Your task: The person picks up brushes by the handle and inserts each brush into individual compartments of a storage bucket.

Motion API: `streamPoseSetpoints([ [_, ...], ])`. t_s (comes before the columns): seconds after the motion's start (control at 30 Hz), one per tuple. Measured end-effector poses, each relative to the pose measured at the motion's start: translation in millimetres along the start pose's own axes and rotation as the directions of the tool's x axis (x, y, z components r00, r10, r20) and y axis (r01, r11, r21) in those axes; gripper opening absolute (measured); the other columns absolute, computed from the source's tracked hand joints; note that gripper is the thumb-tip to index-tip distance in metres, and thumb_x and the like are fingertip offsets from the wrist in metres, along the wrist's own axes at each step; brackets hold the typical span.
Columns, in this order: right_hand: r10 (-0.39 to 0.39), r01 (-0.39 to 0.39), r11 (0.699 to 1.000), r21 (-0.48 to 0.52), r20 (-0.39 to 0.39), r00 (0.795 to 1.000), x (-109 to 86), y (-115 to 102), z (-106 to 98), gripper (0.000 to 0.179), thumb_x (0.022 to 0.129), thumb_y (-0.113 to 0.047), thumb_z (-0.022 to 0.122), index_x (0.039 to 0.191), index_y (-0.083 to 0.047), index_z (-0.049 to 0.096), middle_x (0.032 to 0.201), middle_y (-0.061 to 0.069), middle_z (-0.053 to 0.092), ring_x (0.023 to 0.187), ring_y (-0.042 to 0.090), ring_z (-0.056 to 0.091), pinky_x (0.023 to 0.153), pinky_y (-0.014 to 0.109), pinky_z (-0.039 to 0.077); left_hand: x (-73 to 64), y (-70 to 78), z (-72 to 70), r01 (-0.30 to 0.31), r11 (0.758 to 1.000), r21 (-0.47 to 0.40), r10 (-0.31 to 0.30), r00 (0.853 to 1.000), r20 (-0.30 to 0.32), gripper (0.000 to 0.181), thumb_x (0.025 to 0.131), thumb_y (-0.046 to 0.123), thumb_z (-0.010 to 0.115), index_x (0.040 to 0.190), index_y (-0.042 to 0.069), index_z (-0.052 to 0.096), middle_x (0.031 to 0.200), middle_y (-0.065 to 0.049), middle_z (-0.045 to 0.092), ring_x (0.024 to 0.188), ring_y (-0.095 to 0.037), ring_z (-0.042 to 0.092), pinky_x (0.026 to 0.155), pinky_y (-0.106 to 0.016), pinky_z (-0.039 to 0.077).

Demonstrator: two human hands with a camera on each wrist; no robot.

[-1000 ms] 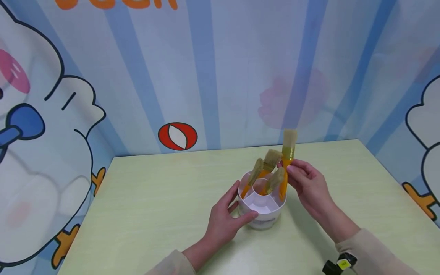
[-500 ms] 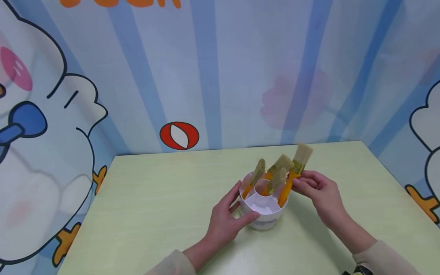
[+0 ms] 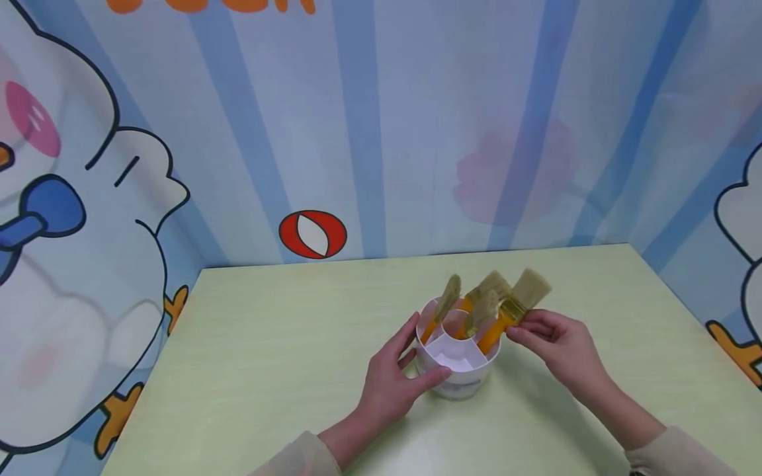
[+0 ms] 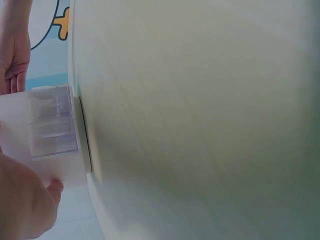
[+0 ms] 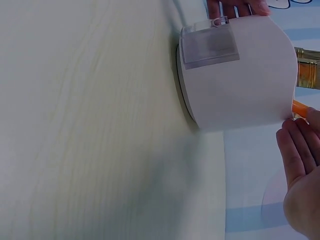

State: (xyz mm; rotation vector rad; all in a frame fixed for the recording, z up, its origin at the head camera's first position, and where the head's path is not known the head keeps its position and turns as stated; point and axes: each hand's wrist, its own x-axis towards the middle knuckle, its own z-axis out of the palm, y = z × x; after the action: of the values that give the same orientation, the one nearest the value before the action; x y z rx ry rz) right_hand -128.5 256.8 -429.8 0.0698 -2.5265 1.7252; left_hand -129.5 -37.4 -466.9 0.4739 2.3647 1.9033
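Note:
A white round desk organizer (image 3: 454,352) with divided compartments stands on the table. My left hand (image 3: 389,377) grips its near left side, thumb at the front rim. At the right rim, my right hand (image 3: 562,347) pinches the orange handle of a wide flat paintbrush (image 3: 532,289). That brush leans right, bristles up, its lower end inside the right compartment. Three more paintbrushes lean in the organizer: one at left (image 3: 448,296), one at back (image 3: 493,284) and one in the round centre (image 3: 481,313). In the right wrist view, the orange handle (image 5: 299,108) shows above the rim.
A clear plastic drawer (image 5: 210,46) sits low on the organizer's side. The pale wood-look table (image 3: 286,344) ends at a blue striped backdrop (image 3: 405,132) with cartoon figures.
The right hand has moved right and down, tipping the wide paintbrush from upright to a rightward lean. The back brush has tilted further right too. The left hand keeps its hold.

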Motion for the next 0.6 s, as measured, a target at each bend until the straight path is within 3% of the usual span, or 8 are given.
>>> streamPoseSetpoints([
  [0.33, -0.094, 0.093, 0.991, -0.099, -0.004, 0.996, -4.7, -2.8, 3.0, 0.025, 0.099, -0.013, 0.078, 0.118, 0.004, 0.076, 0.108, 0.017, 0.080, 0.093, 0.006, 0.078, 0.079, 0.020, 0.063, 1.6, -2.0, -0.7, -0.020, 1.000, -0.006, 0.020, 1.000, -0.004, 0.089, 0.091, 0.031, 0.089, 0.166, 0.017, 0.042, 0.169, 0.002, 0.043, 0.153, -0.027, 0.045, 0.114, -0.044, 0.049],
  [0.6, -0.216, 0.213, 0.970, -0.117, -0.017, 0.976, -11.6, -4.6, 6.6, 0.018, 0.096, -0.004, 0.079, 0.114, 0.002, 0.078, 0.105, 0.012, 0.081, 0.091, -0.001, 0.076, 0.075, 0.020, 0.063, 1.1, 0.2, -1.8, -0.012, 1.000, 0.000, 0.012, 1.000, -0.002, 0.091, 0.091, 0.030, 0.089, 0.166, 0.017, 0.040, 0.170, 0.003, 0.041, 0.154, -0.026, 0.043, 0.114, -0.042, 0.049],
])
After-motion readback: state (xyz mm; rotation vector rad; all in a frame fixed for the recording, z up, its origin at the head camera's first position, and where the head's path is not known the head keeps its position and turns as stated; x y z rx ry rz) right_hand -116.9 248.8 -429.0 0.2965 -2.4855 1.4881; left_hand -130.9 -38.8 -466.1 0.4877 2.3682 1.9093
